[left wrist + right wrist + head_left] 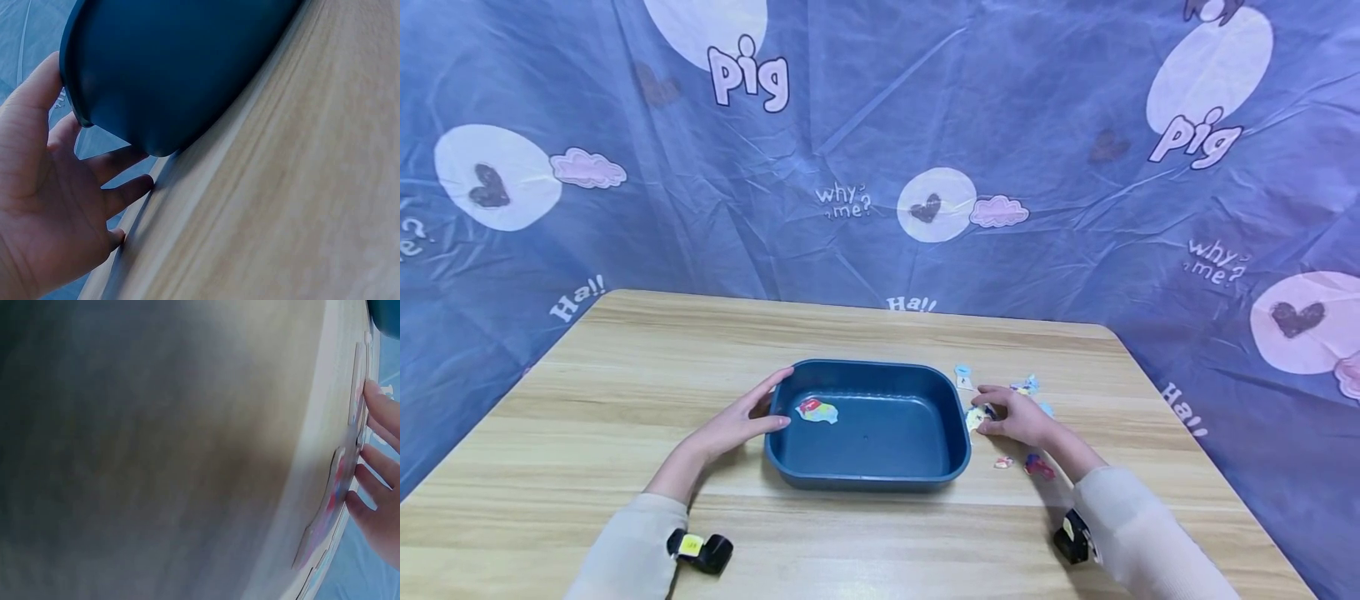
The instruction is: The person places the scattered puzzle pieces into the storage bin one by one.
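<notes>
This looks like a curtained-off recording spot, given the wood-grain table (865, 542), creased blue fabric backdrop (850, 125) (printed "pig" and "why me?") and wrist-worn cameras (715, 554).

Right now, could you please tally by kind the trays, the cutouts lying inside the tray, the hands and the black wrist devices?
Blue tray: 1
Colourful cutout inside it: 1
Hands, left hand and right hand: 2
Black wrist devices: 2
Total: 6

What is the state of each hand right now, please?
Left hand: holding the tray.
Right hand: at a cutout; grip cannot be told.
</notes>
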A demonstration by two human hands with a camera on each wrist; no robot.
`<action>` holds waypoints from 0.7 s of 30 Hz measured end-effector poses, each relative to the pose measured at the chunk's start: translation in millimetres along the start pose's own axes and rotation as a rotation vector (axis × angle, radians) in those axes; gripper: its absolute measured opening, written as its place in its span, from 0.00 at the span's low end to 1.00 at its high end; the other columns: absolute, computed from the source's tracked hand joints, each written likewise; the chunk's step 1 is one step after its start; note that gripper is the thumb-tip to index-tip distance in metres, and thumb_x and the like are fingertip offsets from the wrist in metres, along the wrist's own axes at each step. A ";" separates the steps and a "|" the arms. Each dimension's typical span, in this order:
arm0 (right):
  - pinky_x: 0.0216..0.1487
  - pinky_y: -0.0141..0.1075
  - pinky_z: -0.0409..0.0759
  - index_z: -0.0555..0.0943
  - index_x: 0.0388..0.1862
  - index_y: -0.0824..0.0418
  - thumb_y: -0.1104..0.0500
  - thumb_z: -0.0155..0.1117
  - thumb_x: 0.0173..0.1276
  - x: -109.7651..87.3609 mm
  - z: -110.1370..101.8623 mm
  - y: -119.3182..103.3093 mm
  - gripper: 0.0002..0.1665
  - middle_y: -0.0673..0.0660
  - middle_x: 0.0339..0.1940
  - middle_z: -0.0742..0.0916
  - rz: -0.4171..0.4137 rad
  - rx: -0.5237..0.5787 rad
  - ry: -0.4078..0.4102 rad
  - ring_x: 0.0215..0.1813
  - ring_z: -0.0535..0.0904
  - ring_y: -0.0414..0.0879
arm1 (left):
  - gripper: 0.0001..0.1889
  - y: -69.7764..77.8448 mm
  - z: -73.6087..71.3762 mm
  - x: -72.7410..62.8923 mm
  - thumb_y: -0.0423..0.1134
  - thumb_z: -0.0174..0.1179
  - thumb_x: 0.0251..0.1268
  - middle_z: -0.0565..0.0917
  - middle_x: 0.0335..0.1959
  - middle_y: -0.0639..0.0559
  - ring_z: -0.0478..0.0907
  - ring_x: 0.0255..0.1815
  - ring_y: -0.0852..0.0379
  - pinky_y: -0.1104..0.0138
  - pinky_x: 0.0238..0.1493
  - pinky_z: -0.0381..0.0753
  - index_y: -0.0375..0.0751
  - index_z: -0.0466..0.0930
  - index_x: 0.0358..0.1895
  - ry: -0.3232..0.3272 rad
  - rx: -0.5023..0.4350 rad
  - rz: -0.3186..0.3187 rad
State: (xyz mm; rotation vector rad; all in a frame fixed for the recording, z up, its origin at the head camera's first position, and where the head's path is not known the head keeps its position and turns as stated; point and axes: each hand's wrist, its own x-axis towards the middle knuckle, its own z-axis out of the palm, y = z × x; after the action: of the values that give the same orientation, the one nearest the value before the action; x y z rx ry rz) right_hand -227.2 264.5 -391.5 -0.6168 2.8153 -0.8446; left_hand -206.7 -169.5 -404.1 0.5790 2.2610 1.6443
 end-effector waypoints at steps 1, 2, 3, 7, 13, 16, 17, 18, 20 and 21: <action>0.54 0.56 0.56 0.75 0.48 0.65 0.59 0.66 0.51 -0.2 0.4 -0.2 0.24 0.69 0.56 0.69 -0.002 0.001 -0.002 0.58 0.59 0.64 | 0.34 0.1 -0.1 0.1 0.39 0.53 0.59 0.45 0.67 0.47 0.46 0.63 0.41 0.48 0.58 0.46 0.58 0.46 0.66 0.000 -0.002 0.001; 0.54 0.56 0.56 0.75 0.49 0.65 0.59 0.66 0.51 -0.7 0.8 -0.8 0.24 0.69 0.57 0.68 -0.003 0.003 -0.004 0.58 0.59 0.64 | 0.34 0.0 -0.2 0.1 0.39 0.53 0.59 0.45 0.67 0.46 0.46 0.63 0.41 0.48 0.58 0.46 0.58 0.46 0.66 -0.001 -0.002 0.002; 0.53 0.57 0.57 0.75 0.49 0.64 0.59 0.66 0.51 -0.9 1.0 -1.1 0.25 0.69 0.57 0.68 -0.010 -0.002 -0.006 0.58 0.60 0.65 | 0.34 0.1 -0.2 0.1 0.39 0.53 0.59 0.45 0.67 0.46 0.46 0.63 0.41 0.48 0.58 0.46 0.58 0.46 0.66 -0.002 -0.002 0.002; 0.52 0.58 0.58 0.77 0.47 0.64 0.57 0.65 0.52 -1.5 1.1 -1.3 0.23 0.70 0.56 0.68 -0.035 -0.001 -0.005 0.57 0.60 0.66 | 0.34 0.9 0.0 -0.4 0.39 0.53 0.59 0.45 0.67 0.47 0.46 0.64 0.41 0.48 0.59 0.45 0.59 0.46 0.66 -0.003 0.004 0.004; 0.48 0.58 0.61 0.80 0.43 0.60 0.49 0.63 0.53 -2.6 0.9 0.4 0.21 0.70 0.53 0.71 -0.123 -0.008 0.040 0.54 0.63 0.67 | 0.34 0.8 0.5 -0.5 0.39 0.53 0.59 0.45 0.67 0.48 0.46 0.64 0.41 0.48 0.58 0.45 0.59 0.47 0.66 -0.004 -0.007 0.005; 0.49 0.58 0.62 0.80 0.40 0.60 0.52 0.65 0.52 -1.4 1.9 0.0 0.18 0.70 0.52 0.72 -0.112 -0.025 0.054 0.54 0.64 0.66 | 0.34 0.8 0.5 -0.4 0.39 0.53 0.59 0.45 0.67 0.48 0.46 0.64 0.42 0.48 0.58 0.45 0.59 0.47 0.66 -0.005 -0.008 0.007; 0.49 0.58 0.61 0.80 0.39 0.61 0.53 0.65 0.52 -0.4 2.5 0.3 0.17 0.70 0.52 0.72 -0.094 -0.024 0.052 0.54 0.64 0.66 | 0.34 0.9 0.5 -0.5 0.39 0.53 0.59 0.45 0.67 0.48 0.46 0.64 0.42 0.48 0.59 0.45 0.59 0.47 0.66 -0.005 -0.008 0.007; 0.50 0.58 0.61 0.80 0.38 0.61 0.55 0.66 0.51 -0.1 2.6 -0.2 0.16 0.70 0.52 0.72 -0.085 -0.031 0.055 0.54 0.64 0.66 | 0.34 1.0 0.5 -0.6 0.39 0.54 0.59 0.45 0.67 0.48 0.46 0.64 0.42 0.49 0.59 0.45 0.59 0.47 0.66 -0.005 -0.009 0.007; 0.51 0.56 0.61 0.80 0.36 0.62 0.58 0.66 0.51 0.6 3.3 0.2 0.14 0.70 0.52 0.73 -0.075 -0.048 0.059 0.54 0.65 0.65 | 0.34 1.1 0.4 -0.8 0.39 0.54 0.59 0.46 0.67 0.48 0.46 0.64 0.42 0.49 0.59 0.45 0.59 0.47 0.66 -0.002 -0.006 0.006; 0.51 0.55 0.61 0.79 0.36 0.61 0.58 0.66 0.51 0.6 3.4 -0.1 0.13 0.69 0.52 0.73 -0.072 -0.056 0.058 0.54 0.65 0.64 | 0.34 1.1 0.4 -0.9 0.39 0.54 0.59 0.46 0.67 0.48 0.46 0.64 0.42 0.49 0.59 0.45 0.59 0.47 0.66 -0.001 -0.004 0.004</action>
State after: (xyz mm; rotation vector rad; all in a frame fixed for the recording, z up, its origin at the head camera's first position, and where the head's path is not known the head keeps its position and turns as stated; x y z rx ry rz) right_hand -226.9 262.5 -394.3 -0.7169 2.8940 -0.8110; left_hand -205.5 -169.3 -403.2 0.5838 2.2561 1.6498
